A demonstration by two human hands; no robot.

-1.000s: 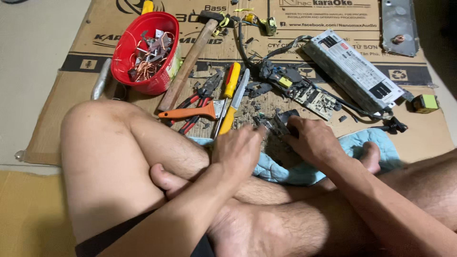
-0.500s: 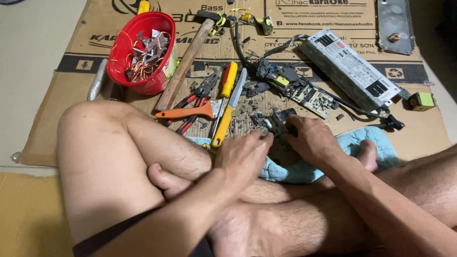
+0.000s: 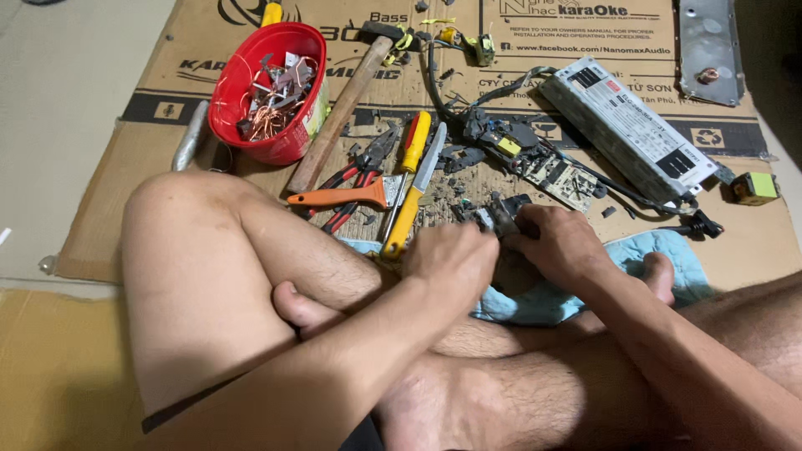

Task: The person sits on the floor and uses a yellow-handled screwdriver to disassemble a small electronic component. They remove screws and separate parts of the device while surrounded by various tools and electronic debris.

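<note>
The small dark electronic part (image 3: 499, 215) sits low over the flattened cardboard (image 3: 100, 209), just in front of the crossed legs and above the blue cloth (image 3: 668, 255). Both hands close on it: the left hand (image 3: 451, 259) is curled tight against its near side, the right hand (image 3: 561, 244) pinches its far end, each grip shut around it. This looks like the prying-apart step; the next move likely calls for a firm twist while holding the piece steady. Nearby lie a yellow-handled screwdriver (image 3: 409, 196), an orange-handled scraper (image 3: 342, 196), a hammer (image 3: 342, 108), and a red bucket (image 3: 305, 134) of copper scraps.
</note>
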